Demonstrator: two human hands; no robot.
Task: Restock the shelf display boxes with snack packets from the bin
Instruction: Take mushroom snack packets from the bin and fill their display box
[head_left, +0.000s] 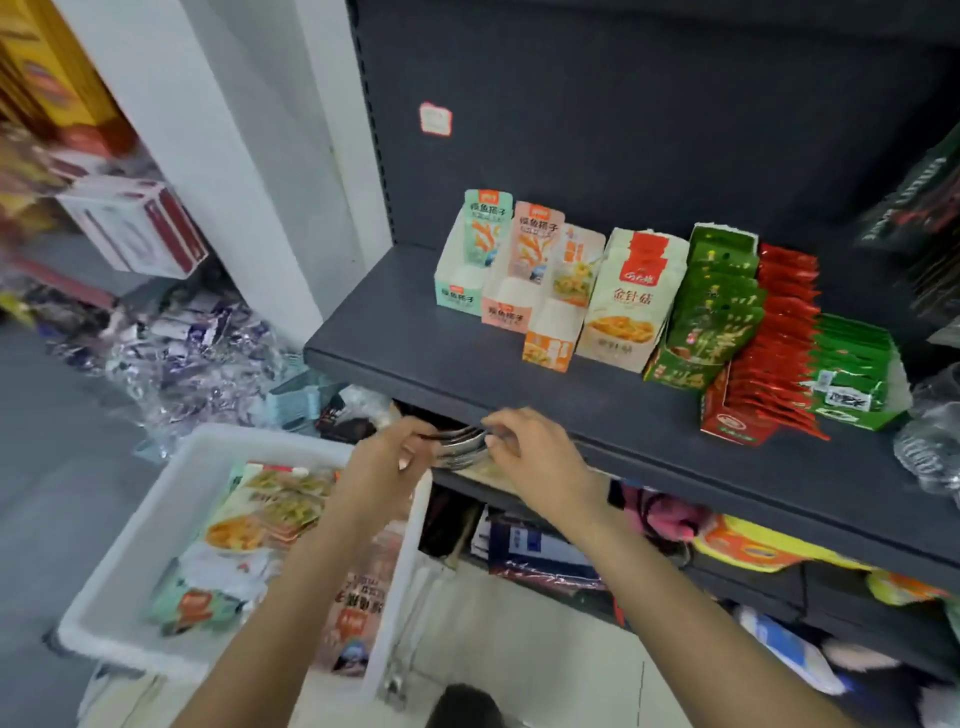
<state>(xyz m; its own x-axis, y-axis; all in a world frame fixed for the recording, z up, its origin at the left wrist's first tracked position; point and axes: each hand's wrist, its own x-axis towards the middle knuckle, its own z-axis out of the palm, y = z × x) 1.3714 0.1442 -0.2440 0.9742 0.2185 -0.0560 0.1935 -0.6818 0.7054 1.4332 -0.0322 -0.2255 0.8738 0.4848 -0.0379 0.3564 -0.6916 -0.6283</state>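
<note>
My left hand (387, 457) and my right hand (535, 449) meet just below the front edge of the dark shelf (415, 364), both gripping a small stack of snack packets (462, 447) seen edge-on. Beneath my left arm stands the white bin (171, 499) with several loose packets, yellow, green and pink. On the shelf stand display boxes: a mint one (467, 270), a pink one (514, 291) and an orange one (556, 332), all looking nearly empty, then a beige box (623, 312).
Right of the beige box are full green (711, 322), red (763, 374) and green (852, 374) packet boxes. Clear bottles (935, 431) sit at the shelf's right end. A lower shelf (779, 566) holds mixed goods. Plastic wrappers (197, 358) litter the floor at left.
</note>
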